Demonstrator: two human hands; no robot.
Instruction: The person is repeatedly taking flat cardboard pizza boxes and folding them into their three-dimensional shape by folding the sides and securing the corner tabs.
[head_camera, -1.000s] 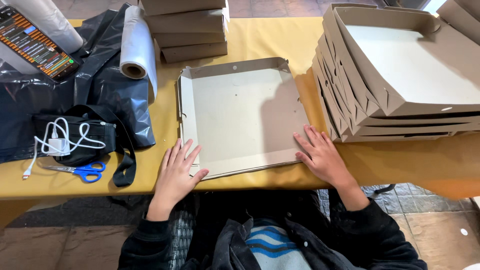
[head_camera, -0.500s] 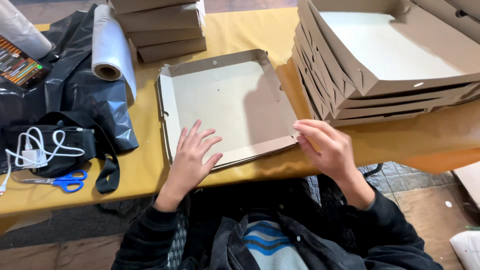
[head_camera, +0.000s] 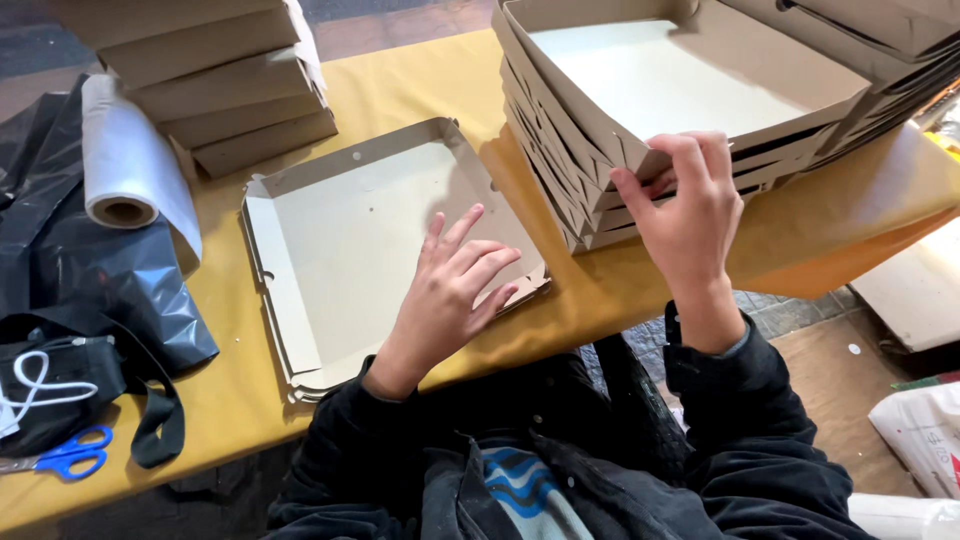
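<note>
Right grip (head_camera: 690, 205) over yellow table (head_camera: 420, 70)

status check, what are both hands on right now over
Left hand flat, fingers spread, on the open cardboard box tray. Right hand gripping the corner of the top box in the nested stack. Nothing between them.

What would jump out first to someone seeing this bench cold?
The right hand grips the near corner of the top tray in the slanted stack of open cardboard trays at the table's right. In the middle, the left hand lies flat with fingers spread on the part-folded box on the yellow table. At far left lie a roll of clear film, black plastic sheeting and blue scissors.
</note>
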